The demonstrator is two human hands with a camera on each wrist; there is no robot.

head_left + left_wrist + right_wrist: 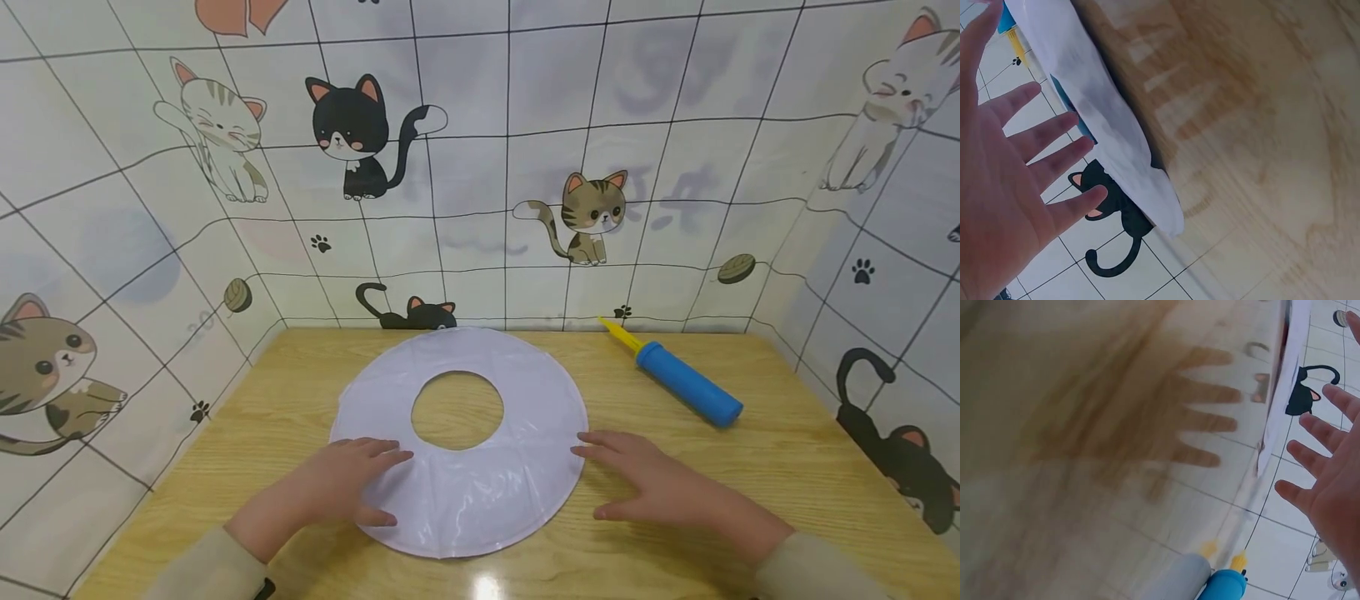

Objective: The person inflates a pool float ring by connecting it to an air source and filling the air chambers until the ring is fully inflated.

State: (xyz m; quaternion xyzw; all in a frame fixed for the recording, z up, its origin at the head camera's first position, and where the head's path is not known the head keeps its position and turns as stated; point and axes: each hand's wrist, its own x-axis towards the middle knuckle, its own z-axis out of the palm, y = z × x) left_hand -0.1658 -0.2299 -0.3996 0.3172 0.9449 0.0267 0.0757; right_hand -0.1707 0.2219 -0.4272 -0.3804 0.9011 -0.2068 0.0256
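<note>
A whitish swim ring (457,508), nearly flat and wrinkled, lies on the wooden table with a round hole in its middle. My left hand (348,479) is over the ring's left front part, fingers spread. At the ring's right edge, the fingertips of my right hand (645,479) come up to the rim, thumb apart from the other fingers. Both hands hold nothing. In the left wrist view the ring (1110,112) appears edge-on behind the left hand (1016,181). The right wrist view likewise gives a thin side of the ring (1282,394) beside the right hand (1335,469).
A blue hand pump (690,383) with a yellow nozzle (621,335) lies at the back right of the wooden table (285,392). A wall covering (480,183) printed with cats and grid lines rises behind the table and along both sides.
</note>
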